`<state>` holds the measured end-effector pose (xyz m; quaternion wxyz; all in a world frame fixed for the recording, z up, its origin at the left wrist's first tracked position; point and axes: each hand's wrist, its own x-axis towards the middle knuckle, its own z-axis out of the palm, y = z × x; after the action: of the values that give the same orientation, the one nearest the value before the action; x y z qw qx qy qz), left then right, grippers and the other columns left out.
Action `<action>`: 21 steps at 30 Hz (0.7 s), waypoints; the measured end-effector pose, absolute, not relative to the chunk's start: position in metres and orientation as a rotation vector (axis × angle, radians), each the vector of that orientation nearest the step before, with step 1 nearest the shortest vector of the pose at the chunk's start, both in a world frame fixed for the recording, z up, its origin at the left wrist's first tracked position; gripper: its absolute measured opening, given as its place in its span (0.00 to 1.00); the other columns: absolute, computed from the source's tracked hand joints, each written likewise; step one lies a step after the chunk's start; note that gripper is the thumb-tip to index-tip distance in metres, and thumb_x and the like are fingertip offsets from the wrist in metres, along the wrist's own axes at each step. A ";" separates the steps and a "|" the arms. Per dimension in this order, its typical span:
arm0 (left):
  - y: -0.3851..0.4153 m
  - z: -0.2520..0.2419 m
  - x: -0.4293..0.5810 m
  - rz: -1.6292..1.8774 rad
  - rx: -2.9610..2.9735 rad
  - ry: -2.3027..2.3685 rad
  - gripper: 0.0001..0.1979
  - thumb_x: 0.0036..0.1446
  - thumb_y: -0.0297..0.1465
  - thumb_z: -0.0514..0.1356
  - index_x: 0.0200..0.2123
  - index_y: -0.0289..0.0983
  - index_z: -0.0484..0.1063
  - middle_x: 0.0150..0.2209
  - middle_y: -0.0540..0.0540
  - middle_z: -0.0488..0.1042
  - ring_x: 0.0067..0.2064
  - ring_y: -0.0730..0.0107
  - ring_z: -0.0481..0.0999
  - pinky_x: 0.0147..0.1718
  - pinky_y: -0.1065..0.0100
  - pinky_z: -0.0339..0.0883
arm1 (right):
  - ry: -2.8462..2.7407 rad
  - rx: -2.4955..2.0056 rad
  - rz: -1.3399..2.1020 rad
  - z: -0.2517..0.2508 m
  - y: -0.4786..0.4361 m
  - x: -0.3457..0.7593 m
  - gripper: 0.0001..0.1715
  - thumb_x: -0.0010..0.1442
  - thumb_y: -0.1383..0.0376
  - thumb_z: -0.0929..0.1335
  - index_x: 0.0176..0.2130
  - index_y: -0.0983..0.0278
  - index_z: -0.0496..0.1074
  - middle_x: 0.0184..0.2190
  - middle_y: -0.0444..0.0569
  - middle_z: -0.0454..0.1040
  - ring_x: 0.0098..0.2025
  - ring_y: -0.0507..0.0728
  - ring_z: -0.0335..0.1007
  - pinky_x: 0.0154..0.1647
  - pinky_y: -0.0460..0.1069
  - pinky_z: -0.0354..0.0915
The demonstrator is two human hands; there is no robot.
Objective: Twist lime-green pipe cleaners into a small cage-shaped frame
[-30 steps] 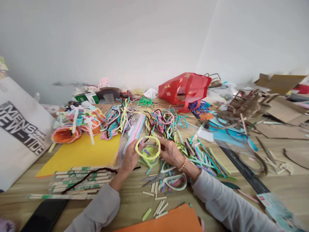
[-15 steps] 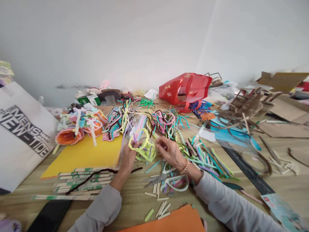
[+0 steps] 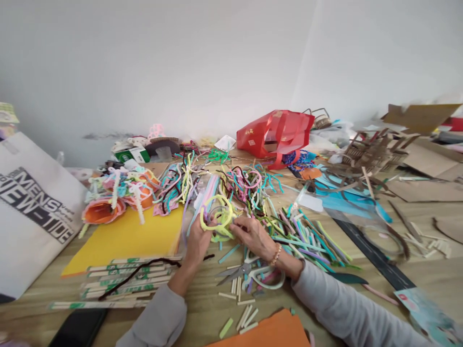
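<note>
A yellow pipe-cleaner basket (image 3: pixel 231 210), round-rimmed with some purple strands, is held above the table in front of me. My left hand (image 3: pixel 198 240) grips its left side, the fingers closed around the lower rim. On the right side, my right hand (image 3: pixel 253 235) pinches the basket's edge between thumb and fingers; the exact contact is partly hidden. White-handled scissors (image 3: pixel 265 275) lie below my right wrist, blades pointing left. Loose coloured pipe cleaners (image 3: pixel 307 238) spread to the right of that hand.
Wrapped chopsticks (image 3: pixel 123 284) and a yellow sheet (image 3: pixel 126 236) lie at left, near a white bag (image 3: pixel 32 217). An orange sheet (image 3: pixel 267 332) is at the front. Tangled pipe cleaners (image 3: pixel 173 185) and a red bag (image 3: pixel 275 132) stand farther back.
My right hand has moved left and now meets the basket's edge; before, it was apart from it. My left hand and the basket have shifted slightly right, with the rim tilted more toward me.
</note>
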<state>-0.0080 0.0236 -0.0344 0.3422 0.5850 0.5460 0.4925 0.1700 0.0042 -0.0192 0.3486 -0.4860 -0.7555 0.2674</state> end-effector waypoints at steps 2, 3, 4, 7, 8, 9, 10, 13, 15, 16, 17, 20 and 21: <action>0.024 -0.033 -0.008 1.178 1.538 1.363 0.18 0.47 0.37 0.63 0.41 0.35 0.69 0.34 0.46 0.75 0.37 0.62 0.75 0.37 0.64 0.68 | -1.872 -1.235 0.828 -0.021 0.007 0.172 0.20 0.63 0.60 0.61 0.22 0.64 0.61 0.16 0.40 0.63 0.19 0.48 0.57 0.22 0.43 0.51; 0.023 -0.031 -0.008 1.128 1.546 1.320 0.20 0.46 0.37 0.64 0.42 0.35 0.69 0.37 0.44 0.75 0.40 0.60 0.75 0.40 0.62 0.68 | -1.829 -1.226 0.885 -0.022 0.008 0.173 0.20 0.63 0.59 0.60 0.22 0.64 0.62 0.15 0.40 0.63 0.18 0.48 0.59 0.21 0.43 0.52; 0.023 -0.030 -0.008 1.086 1.550 1.269 0.22 0.45 0.37 0.65 0.43 0.34 0.68 0.39 0.43 0.75 0.42 0.59 0.75 0.43 0.61 0.68 | -1.786 -1.220 0.938 -0.023 0.010 0.174 0.19 0.63 0.59 0.60 0.23 0.64 0.62 0.14 0.40 0.64 0.18 0.48 0.60 0.19 0.43 0.52; 0.022 -0.023 -0.011 0.984 1.520 1.116 0.25 0.44 0.37 0.67 0.45 0.35 0.68 0.45 0.40 0.75 0.46 0.58 0.74 0.45 0.59 0.68 | -1.661 -1.211 1.108 -0.026 0.015 0.177 0.19 0.63 0.56 0.60 0.26 0.64 0.65 0.14 0.40 0.65 0.15 0.49 0.63 0.16 0.42 0.53; 0.022 -0.021 -0.013 0.952 1.497 1.069 0.26 0.43 0.37 0.67 0.46 0.36 0.68 0.46 0.40 0.74 0.47 0.57 0.74 0.46 0.59 0.68 | -1.618 -1.204 1.164 -0.026 0.016 0.177 0.18 0.62 0.55 0.61 0.27 0.64 0.66 0.14 0.40 0.65 0.15 0.49 0.63 0.15 0.42 0.54; 0.022 -0.019 -0.015 0.923 1.469 1.029 0.26 0.42 0.37 0.68 0.45 0.36 0.68 0.46 0.40 0.75 0.47 0.57 0.74 0.46 0.58 0.68 | -1.580 -1.194 1.216 -0.027 0.018 0.178 0.18 0.62 0.55 0.61 0.28 0.64 0.66 0.13 0.39 0.65 0.14 0.50 0.63 0.14 0.42 0.54; 0.022 -0.018 -0.016 0.906 1.447 0.996 0.26 0.42 0.36 0.68 0.45 0.36 0.68 0.46 0.40 0.75 0.47 0.56 0.74 0.47 0.58 0.67 | -1.546 -1.184 1.258 -0.027 0.019 0.178 0.18 0.62 0.54 0.61 0.29 0.64 0.67 0.13 0.39 0.65 0.14 0.50 0.63 0.14 0.42 0.55; 0.024 -0.017 -0.019 0.901 1.396 0.951 0.23 0.41 0.36 0.69 0.42 0.36 0.70 0.45 0.40 0.76 0.48 0.56 0.74 0.50 0.57 0.65 | -1.485 -1.166 1.324 -0.028 0.023 0.179 0.18 0.61 0.53 0.62 0.30 0.64 0.67 0.13 0.39 0.65 0.15 0.50 0.65 0.14 0.41 0.55; 0.024 -0.018 -0.019 0.901 1.372 0.962 0.20 0.41 0.35 0.69 0.38 0.36 0.71 0.43 0.41 0.77 0.47 0.56 0.75 0.50 0.56 0.65 | -1.471 -1.163 1.332 -0.029 0.024 0.179 0.19 0.61 0.52 0.62 0.31 0.64 0.67 0.13 0.39 0.66 0.15 0.50 0.66 0.13 0.41 0.55; 0.024 -0.018 -0.018 0.901 1.366 0.968 0.18 0.41 0.35 0.69 0.37 0.36 0.71 0.42 0.42 0.78 0.46 0.56 0.75 0.49 0.57 0.65 | -1.466 -1.161 1.333 -0.029 0.024 0.179 0.19 0.60 0.52 0.62 0.31 0.64 0.67 0.13 0.39 0.66 0.15 0.50 0.66 0.13 0.41 0.55; 0.024 -0.019 -0.017 0.902 1.365 0.971 0.17 0.41 0.36 0.69 0.36 0.36 0.71 0.41 0.42 0.78 0.46 0.57 0.75 0.49 0.57 0.65 | -1.461 -1.160 1.332 -0.029 0.025 0.179 0.19 0.60 0.52 0.62 0.31 0.65 0.67 0.13 0.39 0.65 0.15 0.50 0.66 0.13 0.41 0.55; 0.024 -0.021 -0.014 0.922 1.398 0.965 0.17 0.43 0.36 0.68 0.36 0.36 0.72 0.42 0.42 0.78 0.46 0.57 0.75 0.49 0.58 0.66 | -1.455 -1.163 1.322 -0.031 0.026 0.180 0.19 0.60 0.52 0.62 0.31 0.65 0.67 0.13 0.38 0.65 0.14 0.50 0.67 0.13 0.41 0.54; 0.024 -0.021 -0.013 0.927 1.413 0.968 0.18 0.43 0.37 0.67 0.37 0.36 0.72 0.42 0.41 0.78 0.47 0.57 0.74 0.49 0.58 0.66 | -1.458 -1.167 1.310 -0.031 0.026 0.180 0.19 0.60 0.52 0.62 0.30 0.65 0.67 0.13 0.38 0.65 0.14 0.50 0.66 0.13 0.41 0.54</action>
<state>-0.0134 0.0236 -0.0213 0.5622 0.6002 0.4109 0.3935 0.1803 0.0265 -0.0310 0.4171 -0.4648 -0.5810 0.5220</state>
